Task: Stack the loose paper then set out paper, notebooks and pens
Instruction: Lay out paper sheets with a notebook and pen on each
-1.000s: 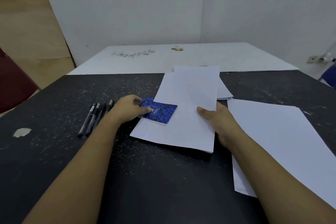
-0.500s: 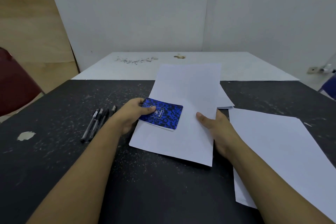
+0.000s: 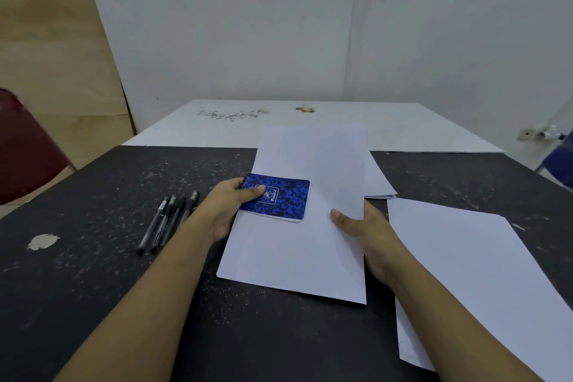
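Observation:
A small blue-and-black spiral notebook (image 3: 280,198) is gripped at its left edge by my left hand (image 3: 224,209), thumb on the cover, just over a white sheet of paper (image 3: 305,236). My right hand (image 3: 362,228) pinches that sheet at its right edge, thumb on top, and the sheet's far end is lifted off the black table (image 3: 93,257). Several black pens (image 3: 169,219) lie side by side left of my left hand. A stack of white paper (image 3: 483,270) lies at the right. More white sheets (image 3: 379,183) show from under the held sheet.
A white table (image 3: 403,124) adjoins the black one at the far side, against the wall. A dark red chair (image 3: 21,149) stands at the left, and a blue object (image 3: 561,161) at the far right edge. A pale chipped spot (image 3: 43,240) marks the black tabletop.
The notebook in my left hand has moved a little right and further over the sheet. The sheet held by my right hand has shifted and lifted at its far end.

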